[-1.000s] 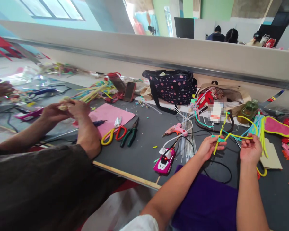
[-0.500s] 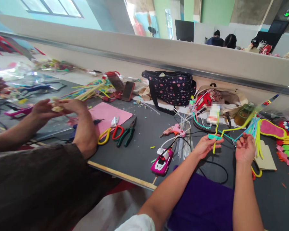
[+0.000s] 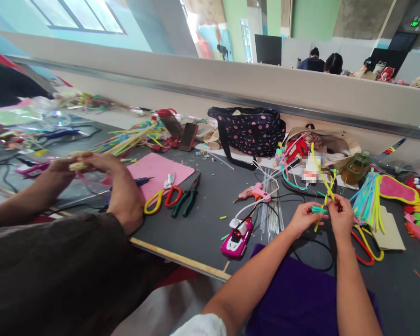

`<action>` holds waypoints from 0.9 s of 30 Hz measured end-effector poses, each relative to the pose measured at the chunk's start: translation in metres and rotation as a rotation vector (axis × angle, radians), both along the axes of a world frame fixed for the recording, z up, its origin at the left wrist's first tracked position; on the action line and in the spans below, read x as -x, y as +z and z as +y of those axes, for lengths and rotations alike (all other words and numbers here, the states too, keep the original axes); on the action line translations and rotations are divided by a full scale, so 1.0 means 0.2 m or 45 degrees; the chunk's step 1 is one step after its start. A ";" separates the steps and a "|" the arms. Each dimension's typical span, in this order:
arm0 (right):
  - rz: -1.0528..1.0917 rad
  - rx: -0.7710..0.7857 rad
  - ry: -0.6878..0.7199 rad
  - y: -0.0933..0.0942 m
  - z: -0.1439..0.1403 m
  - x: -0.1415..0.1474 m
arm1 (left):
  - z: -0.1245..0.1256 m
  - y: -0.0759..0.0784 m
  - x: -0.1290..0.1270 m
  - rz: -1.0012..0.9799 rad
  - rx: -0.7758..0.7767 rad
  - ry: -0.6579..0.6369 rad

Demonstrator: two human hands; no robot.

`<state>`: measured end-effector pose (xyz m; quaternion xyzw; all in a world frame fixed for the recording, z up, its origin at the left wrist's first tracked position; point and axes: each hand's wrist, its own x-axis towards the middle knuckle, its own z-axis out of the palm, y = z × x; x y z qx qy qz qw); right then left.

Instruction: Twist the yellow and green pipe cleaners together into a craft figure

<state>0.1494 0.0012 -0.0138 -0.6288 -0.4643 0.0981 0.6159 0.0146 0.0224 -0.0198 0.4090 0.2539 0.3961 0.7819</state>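
Observation:
Between its fingers and thumb, my left hand [image 3: 304, 218] grips a small coiled teal pipe cleaner [image 3: 319, 210]. My right hand [image 3: 340, 215] sits right beside it, its fingers pinched on a yellow pipe cleaner [image 3: 321, 171] that is twisted around the teal one. One long yellow end sticks up and away, and a short end points down below my fingers. Just right of my right hand, scissors [image 3: 364, 256] with red and yellow handles lie by a bundle of teal and yellow pipe cleaners [image 3: 367, 198]. My fingertips partly hide where the strands cross.
A pink glue gun [image 3: 254, 192], a magenta power strip [image 3: 236, 242] and clear sticks [image 3: 270, 214] lie left of my hands. Behind are a dotted bag [image 3: 252, 130] and a bottle [image 3: 354, 169]. Further left are pliers [image 3: 187, 200] and a co-worker's hands [image 3: 91, 163].
My right hand has moved left to meet my left hand. The yellow strand, previously stretched out to the right, now stands up from the teal coil. The red-and-yellow scissors show more.

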 end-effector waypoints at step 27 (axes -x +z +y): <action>0.613 0.196 0.267 0.02 0.01 0.08 | 0.01 0.04 0.01 -0.121 0.179 0.108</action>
